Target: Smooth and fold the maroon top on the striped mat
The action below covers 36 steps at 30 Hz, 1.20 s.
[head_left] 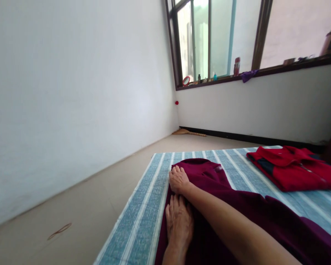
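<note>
A maroon garment [209, 180] lies spread on the bed, with a small pale label near its far end. My right hand [179, 179] rests palm down on its left edge near that far end, the forearm crossing over the cloth from the right. Just nearer to me, my left hand [179, 217] lies on the same edge with its fingers stretched forward, nearly touching the right hand. The thumb of the right hand is hidden. A folded red jacket [300, 169] with a collar, a zip and dark panels lies to the right, apart from both hands.
Blue-and-white striped cloth [138, 206] covers the bed. A thin brown loop [60, 231] lies on the tiled floor [99, 206] to the left. Small bottles, a red-rimmed mirror [185, 81] and a purple cloth [248, 75] are along the window sill.
</note>
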Tool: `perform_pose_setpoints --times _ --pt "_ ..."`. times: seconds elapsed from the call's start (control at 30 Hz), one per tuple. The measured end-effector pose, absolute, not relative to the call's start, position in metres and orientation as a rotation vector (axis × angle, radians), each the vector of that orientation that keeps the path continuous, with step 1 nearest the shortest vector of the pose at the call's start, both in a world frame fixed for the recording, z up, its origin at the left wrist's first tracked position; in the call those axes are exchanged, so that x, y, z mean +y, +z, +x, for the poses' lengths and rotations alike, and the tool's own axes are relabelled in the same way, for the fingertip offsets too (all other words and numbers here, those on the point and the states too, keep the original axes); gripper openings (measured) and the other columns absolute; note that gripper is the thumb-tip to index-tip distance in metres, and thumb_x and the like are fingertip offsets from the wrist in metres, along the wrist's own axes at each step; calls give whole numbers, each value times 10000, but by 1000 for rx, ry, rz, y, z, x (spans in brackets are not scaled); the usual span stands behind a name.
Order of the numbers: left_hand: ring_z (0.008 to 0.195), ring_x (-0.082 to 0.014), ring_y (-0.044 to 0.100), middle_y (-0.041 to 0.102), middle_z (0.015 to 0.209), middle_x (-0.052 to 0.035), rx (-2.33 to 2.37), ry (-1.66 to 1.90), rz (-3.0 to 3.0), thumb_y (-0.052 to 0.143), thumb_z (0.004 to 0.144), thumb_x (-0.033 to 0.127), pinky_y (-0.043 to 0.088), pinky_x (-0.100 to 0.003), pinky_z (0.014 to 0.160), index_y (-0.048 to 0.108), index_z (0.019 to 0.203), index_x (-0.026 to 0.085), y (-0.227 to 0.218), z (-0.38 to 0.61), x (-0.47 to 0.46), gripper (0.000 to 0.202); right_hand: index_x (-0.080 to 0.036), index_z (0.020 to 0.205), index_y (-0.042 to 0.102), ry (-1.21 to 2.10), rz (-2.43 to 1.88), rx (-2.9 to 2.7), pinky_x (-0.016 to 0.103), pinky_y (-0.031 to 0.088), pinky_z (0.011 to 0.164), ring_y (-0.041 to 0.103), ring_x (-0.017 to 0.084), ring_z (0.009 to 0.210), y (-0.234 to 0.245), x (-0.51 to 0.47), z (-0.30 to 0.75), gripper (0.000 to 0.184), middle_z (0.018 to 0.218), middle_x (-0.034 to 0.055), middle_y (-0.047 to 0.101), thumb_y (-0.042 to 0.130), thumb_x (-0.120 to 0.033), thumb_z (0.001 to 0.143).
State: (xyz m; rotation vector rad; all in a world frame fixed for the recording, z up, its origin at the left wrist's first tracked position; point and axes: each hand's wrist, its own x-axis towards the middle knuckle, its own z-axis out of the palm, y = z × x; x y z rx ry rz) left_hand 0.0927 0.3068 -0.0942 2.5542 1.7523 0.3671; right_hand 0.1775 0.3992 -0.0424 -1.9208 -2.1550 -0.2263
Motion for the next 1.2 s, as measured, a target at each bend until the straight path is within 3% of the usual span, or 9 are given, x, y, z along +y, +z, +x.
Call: perform_pose_setpoints --times 0.37,0.57,0.87,1.0,1.2 --pt "1367 -258 319 416 1450 -126 1715 307 2557 288 946 211 282 -446 1098 425 1387 124 -89 91 309 470 -161 1181 551 -220 -1841 -2180 501 390 960 494 267 1147 -46 404 182 345 1262 97 520 555 -371 908" --pt "1348 -236 356 457 1422 -119 1754 295 2565 351 940 207 315 -391 1072 484 1347 156 -71 95 305 431 -116 1109 593 -212 -1704 -2244 440 348 972 433 294 1162 -33 385 180 356 1197 179 550 540 -375 870" --pt "1359 -240 340 420 1444 -128 1847 208 2575 331 942 166 292 -405 1089 440 1380 131 -72 98 306 453 -160 1050 612 -83 -1740 -2250 408 381 945 493 273 1114 -39 374 206 383 1128 126 594 563 -476 838" --pt "1360 -255 337 423 1443 -127 1791 254 2567 336 938 214 298 -425 1089 442 1381 143 -83 93 313 461 -171 1046 602 -60 -1724 -2244 405 373 956 488 271 1127 -30 363 209 335 1135 117 593 564 -439 848" --pt "1370 -250 320 409 1453 -108 1794 336 2575 355 935 272 266 -429 1104 493 1345 167 -97 92 316 445 -173 973 617 -22 -1754 -2254 406 411 877 556 269 987 2 301 237 220 1058 113 619 548 -343 853"
